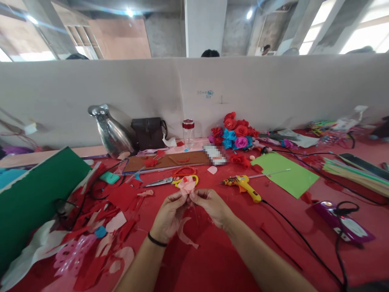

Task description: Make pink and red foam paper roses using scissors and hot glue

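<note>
A small pale pink paper flower (186,185) on a thin stem is held up between both hands, over the red table (212,259). My left hand (170,215), with a black band at its wrist, pinches the flower's base from the left. From the right, the thumb and fingers of my right hand (211,206) close on the same base. Right behind the flower lie scissors (161,182) with yellow handles. A curved pink paper strip (184,234) rests on the table below the hands. To the right is a yellow glue gun (247,188) with its cord.
Red and pink paper scraps (121,196) cover the left, beside a green board (39,202). Behind stand a metal flask (114,132), a black bag (148,134), a glass jar (188,136) and paper flowers (240,134). Green paper (285,172) and a purple device (343,223) lie right.
</note>
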The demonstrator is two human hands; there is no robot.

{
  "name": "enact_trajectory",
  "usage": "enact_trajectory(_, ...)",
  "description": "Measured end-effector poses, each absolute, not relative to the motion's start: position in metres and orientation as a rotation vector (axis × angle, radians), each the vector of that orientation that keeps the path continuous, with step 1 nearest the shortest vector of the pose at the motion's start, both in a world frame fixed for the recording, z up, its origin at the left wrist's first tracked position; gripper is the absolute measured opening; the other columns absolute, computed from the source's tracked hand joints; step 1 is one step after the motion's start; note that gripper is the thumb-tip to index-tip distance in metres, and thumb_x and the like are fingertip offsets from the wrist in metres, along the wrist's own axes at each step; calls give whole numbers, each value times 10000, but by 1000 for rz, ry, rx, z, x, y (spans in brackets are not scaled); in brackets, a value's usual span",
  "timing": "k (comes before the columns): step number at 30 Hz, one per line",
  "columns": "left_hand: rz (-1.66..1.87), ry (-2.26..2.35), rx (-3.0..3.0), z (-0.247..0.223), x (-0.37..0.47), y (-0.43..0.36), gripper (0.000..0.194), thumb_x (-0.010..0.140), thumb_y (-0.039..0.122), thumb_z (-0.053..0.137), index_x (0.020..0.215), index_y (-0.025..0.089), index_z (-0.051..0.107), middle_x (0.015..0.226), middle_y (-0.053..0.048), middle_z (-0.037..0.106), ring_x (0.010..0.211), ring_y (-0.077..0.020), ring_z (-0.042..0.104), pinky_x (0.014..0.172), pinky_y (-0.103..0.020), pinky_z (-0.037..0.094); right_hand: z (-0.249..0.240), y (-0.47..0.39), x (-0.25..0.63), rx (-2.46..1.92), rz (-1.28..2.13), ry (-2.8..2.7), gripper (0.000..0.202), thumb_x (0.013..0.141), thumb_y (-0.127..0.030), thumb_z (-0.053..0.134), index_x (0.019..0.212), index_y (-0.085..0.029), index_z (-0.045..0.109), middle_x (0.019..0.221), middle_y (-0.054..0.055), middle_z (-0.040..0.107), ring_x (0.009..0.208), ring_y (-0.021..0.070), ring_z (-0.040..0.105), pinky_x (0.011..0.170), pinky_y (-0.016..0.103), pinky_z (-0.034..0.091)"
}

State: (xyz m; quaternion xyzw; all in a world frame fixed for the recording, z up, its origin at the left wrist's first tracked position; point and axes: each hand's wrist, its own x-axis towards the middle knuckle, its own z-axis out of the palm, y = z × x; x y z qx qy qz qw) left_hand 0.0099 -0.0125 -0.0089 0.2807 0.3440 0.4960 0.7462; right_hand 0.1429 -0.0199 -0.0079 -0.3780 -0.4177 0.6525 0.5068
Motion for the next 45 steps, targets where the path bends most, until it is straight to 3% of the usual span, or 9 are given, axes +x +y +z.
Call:
enact_trajectory(12, 1074, 708, 545, -11, 13, -15, 142, 578, 168, 785, 681, 142, 690, 649, -12, 669, 594, -94, 580, 621, -205, 460, -10, -20, 142, -968, 1458, -1141, 343, 686, -488, 669, 613, -153, 653, 578, -18, 597, 579, 112, 506, 623, 247, 392)
enact_trajectory(17, 995, 696, 423, -8, 15, -16, 133, 636, 199, 757, 712, 167, 653, 616, 17, 633, 514, -92, 539, 515, -212, 428, -14, -20, 139, -1024, 1424, -1142, 238, 702, -399, 657, 667, -165, 631, 593, -20, 611, 568, 125, 547, 608, 260, 428)
enact_trajectory(23, 1087, 709, 271, -17, 12, -8, 90, 705, 119, 686, 735, 150, 606, 629, 12, 621, 578, -86, 577, 603, -208, 472, -9, -21, 140, -1081, 1298, -1114, 118, 685, -277, 643, 736, -171, 629, 673, -10, 644, 580, 113, 565, 598, 246, 445)
enact_trajectory(30, 1033, 787, 348, -14, 16, -13, 203, 672, 204, 735, 719, 151, 545, 554, 50, 517, 440, -43, 452, 427, -151, 368, -10, -19, 138, -1083, 1362, -959, 200, 637, -300, 675, 787, -172, 641, 721, -13, 642, 561, 95, 534, 585, 243, 441)
enact_trajectory(35, 1050, 788, 426, -16, 20, -14, 212, 642, 183, 748, 730, 141, 560, 561, 49, 501, 438, -33, 424, 398, -133, 324, -15, -17, 142, -1172, 1280, -1076, 244, 654, -320, 677, 850, -175, 659, 726, 4, 674, 632, 135, 577, 622, 255, 442)
enact_trajectory(42, 1143, 829, 425, -13, 9, -4, 236, 615, 141, 746, 701, 135, 527, 609, 47, 520, 434, -15, 409, 360, -113, 248, -8, -23, 144, -1343, 871, -1659, 171, 761, -246, 525, 629, -170, 603, 570, -19, 584, 518, 102, 483, 518, 210, 357)
enact_trajectory(45, 1135, 860, 417, -16, 5, 0, 228, 631, 159, 735, 690, 139, 516, 593, 49, 518, 399, -9, 366, 343, -112, 212, 1, -30, 146, -1402, 743, -1770, 318, 801, -319, 474, 516, -177, 485, 473, -41, 447, 468, 92, 405, 458, 208, 296)
